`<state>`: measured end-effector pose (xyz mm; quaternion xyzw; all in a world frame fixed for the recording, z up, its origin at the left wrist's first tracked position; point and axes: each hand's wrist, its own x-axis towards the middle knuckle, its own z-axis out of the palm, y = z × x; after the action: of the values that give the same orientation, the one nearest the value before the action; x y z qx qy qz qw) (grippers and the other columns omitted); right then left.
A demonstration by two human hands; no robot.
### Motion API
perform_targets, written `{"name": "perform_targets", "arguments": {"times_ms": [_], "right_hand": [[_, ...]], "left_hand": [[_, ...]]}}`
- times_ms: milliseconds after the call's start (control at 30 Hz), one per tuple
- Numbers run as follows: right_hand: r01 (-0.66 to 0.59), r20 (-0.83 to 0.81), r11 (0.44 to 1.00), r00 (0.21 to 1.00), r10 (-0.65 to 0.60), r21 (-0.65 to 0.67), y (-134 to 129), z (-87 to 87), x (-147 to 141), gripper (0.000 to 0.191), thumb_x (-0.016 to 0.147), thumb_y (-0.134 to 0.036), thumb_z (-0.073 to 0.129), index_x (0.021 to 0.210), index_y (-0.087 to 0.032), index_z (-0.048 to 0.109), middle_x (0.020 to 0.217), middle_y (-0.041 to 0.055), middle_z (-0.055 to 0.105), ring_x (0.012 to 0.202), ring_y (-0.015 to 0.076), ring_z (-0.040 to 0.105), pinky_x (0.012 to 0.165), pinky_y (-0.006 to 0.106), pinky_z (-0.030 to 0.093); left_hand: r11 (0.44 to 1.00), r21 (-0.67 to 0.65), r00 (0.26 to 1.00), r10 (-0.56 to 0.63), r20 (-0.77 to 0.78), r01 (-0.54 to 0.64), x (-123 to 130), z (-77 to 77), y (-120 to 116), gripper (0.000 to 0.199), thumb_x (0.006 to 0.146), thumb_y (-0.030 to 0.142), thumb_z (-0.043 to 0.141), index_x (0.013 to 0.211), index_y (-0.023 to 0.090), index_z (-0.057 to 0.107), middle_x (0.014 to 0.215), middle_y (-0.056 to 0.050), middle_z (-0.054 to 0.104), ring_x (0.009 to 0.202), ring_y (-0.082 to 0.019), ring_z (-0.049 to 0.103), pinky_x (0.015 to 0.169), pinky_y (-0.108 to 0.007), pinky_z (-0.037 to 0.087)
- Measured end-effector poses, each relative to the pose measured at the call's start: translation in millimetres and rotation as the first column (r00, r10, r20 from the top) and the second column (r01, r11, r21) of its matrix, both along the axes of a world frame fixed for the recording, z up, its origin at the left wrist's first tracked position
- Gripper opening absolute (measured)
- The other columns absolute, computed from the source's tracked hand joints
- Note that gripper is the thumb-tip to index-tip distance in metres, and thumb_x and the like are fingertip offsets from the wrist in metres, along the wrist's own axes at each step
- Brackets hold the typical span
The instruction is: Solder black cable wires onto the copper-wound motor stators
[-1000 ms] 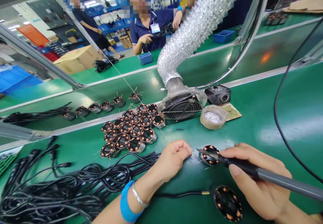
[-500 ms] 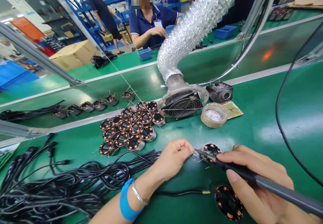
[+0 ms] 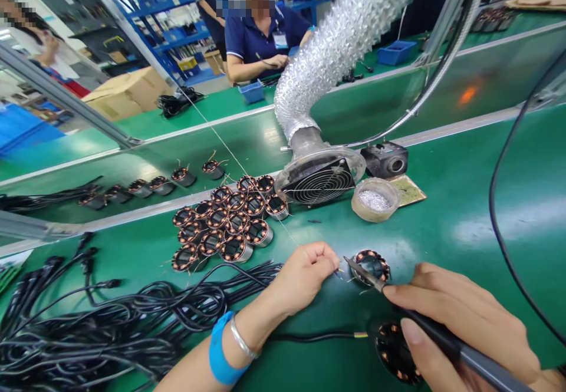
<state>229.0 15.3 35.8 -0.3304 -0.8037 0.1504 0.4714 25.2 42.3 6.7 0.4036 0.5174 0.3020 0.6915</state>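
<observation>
My left hand [image 3: 312,268] is closed in a pinch on a thin solder wire [image 3: 239,162], which comes down to it from the upper left. Small coloured wire ends [image 3: 339,270] show just below its fingertips. In my right hand [image 3: 469,315] is a soldering iron [image 3: 424,324], its tip close to the left fingertips and in front of a copper-wound stator [image 3: 371,265]. Another stator [image 3: 395,353] sits partly behind the right fingers. Between my arms lies a black cable [image 3: 318,338] with coloured leads at its end.
Several stators [image 3: 236,247] stand grouped left of a fume-extractor fan [image 3: 321,184]. A bowl of silvery bits [image 3: 375,200] is beside it. Black cables [image 3: 168,315] cover the lower left. A hanging black cord [image 3: 497,221] runs down the right; a co-worker [image 3: 260,38] sits opposite.
The soldering iron's tip has drawn slightly up and away from the left fingertips, and my right hand has shifted right and down. My left hand stays in place. People behind have moved.
</observation>
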Motion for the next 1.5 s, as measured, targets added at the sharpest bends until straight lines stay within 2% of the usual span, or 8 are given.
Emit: {"name": "perform_targets", "arguments": {"times_ms": [167, 367, 567, 967, 1233, 1500], "right_hand": [[0.04, 0.0, 0.999, 0.999, -0.04, -0.021, -2, -1.4, 1, 0.031, 0.079, -0.01, 0.053, 0.107, -0.024, 0.06, 0.075, 0.0042, 0.066, 0.059, 0.0226, 0.063, 0.055, 0.037, 0.051], [-0.027, -0.045, 0.998, 0.999, 0.024, -0.061, 0, -5.6, 2, 0.031, 0.079, -0.008, 0.053, 0.107, -0.019, 0.062, 0.075, 0.0039, 0.064, 0.057, 0.0176, 0.058, 0.053, 0.034, 0.048], [-0.078, -0.021, 0.995, 0.997, 0.077, -0.067, 2, -3.5, 4, 0.033, 0.078, -0.007, 0.053, 0.108, -0.018, 0.061, 0.074, 0.0042, 0.064, 0.058, 0.0176, 0.059, 0.053, 0.033, 0.048], [-0.073, -0.063, 0.995, 0.995, 0.076, 0.062, 5, -1.7, -3, 0.027, 0.075, -0.005, 0.052, 0.097, -0.014, 0.063, 0.071, 0.0035, 0.064, 0.054, 0.0146, 0.056, 0.05, 0.029, 0.047], [0.02, 0.002, 0.998, 1.0, -0.02, 0.063, 0, -6.0, 5, 0.027, 0.08, -0.006, 0.053, 0.102, -0.016, 0.063, 0.076, 0.0045, 0.065, 0.066, 0.0193, 0.062, 0.059, 0.035, 0.049], [0.014, -0.009, 0.999, 1.0, -0.014, 0.035, -2, -6.3, 7, 0.028, 0.08, -0.007, 0.053, 0.104, -0.017, 0.063, 0.076, 0.0039, 0.065, 0.066, 0.019, 0.063, 0.062, 0.036, 0.05]], "left_hand": [[1.0, -0.005, 1.0, 0.002, -0.003, -0.002, 0, 0.3, 0, 0.026, 0.075, 0.041, 0.065, 0.069, 0.019, 0.052, 0.046, 0.013, 0.028, 0.041, -0.004, 0.02, 0.046, -0.021, 0.016], [1.0, -0.006, 1.0, -0.006, 0.015, 0.006, 0, 1.9, 0, 0.024, 0.075, 0.038, 0.064, 0.069, 0.019, 0.051, 0.046, 0.013, 0.029, 0.04, -0.004, 0.019, 0.046, -0.021, 0.016], [1.0, 0.001, 1.0, -0.008, 0.015, 0.008, 1, 2.8, 0, 0.021, 0.074, 0.036, 0.061, 0.068, 0.019, 0.051, 0.046, 0.014, 0.029, 0.039, -0.004, 0.019, 0.046, -0.021, 0.016], [1.0, -0.005, 1.0, -0.007, -0.003, 0.007, 0, 1.5, -1, 0.022, 0.076, 0.037, 0.061, 0.069, 0.019, 0.051, 0.045, 0.013, 0.029, 0.041, -0.005, 0.02, 0.047, -0.021, 0.016], [1.0, -0.007, 1.0, -0.002, 0.008, 0.002, 0, 0.8, 0, 0.019, 0.075, 0.035, 0.061, 0.069, 0.019, 0.051, 0.044, 0.014, 0.028, 0.038, -0.004, 0.017, 0.045, -0.022, 0.015], [1.0, 0.0, 1.0, -0.004, 0.01, 0.004, -1, 1.8, 1, 0.022, 0.075, 0.037, 0.061, 0.068, 0.019, 0.051, 0.043, 0.014, 0.027, 0.038, -0.004, 0.017, 0.044, -0.021, 0.014]]}}
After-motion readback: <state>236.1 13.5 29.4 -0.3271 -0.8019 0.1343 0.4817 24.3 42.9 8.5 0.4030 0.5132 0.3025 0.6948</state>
